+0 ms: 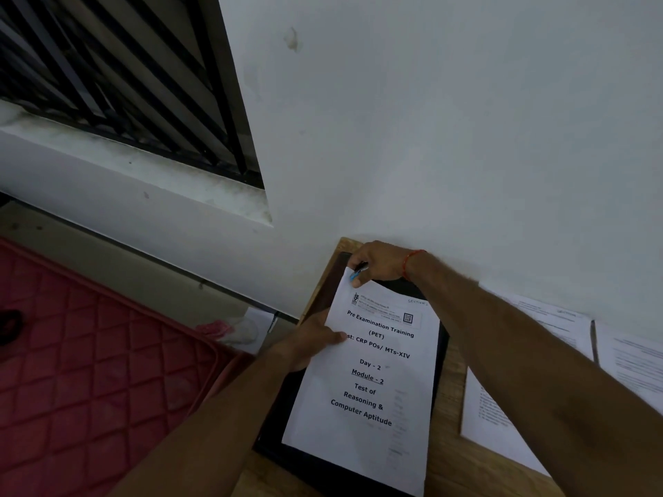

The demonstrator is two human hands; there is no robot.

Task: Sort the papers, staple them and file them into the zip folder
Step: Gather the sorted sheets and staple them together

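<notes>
A white paper set (369,385) titled "Pre Examination Training" lies on a black zip folder (442,356) on the wooden table. My left hand (315,340) holds the papers' left edge, thumb on top of the sheet. My right hand (380,263) grips a small blue stapler (358,271) at the papers' top left corner, close to the wall. A red thread is tied around my right wrist.
More printed sheets (549,328) lie on the wooden table (452,457) to the right, partly under my right arm. A white wall stands right behind the table. A red quilted mattress (89,356) lies on the left, below a barred window (118,77).
</notes>
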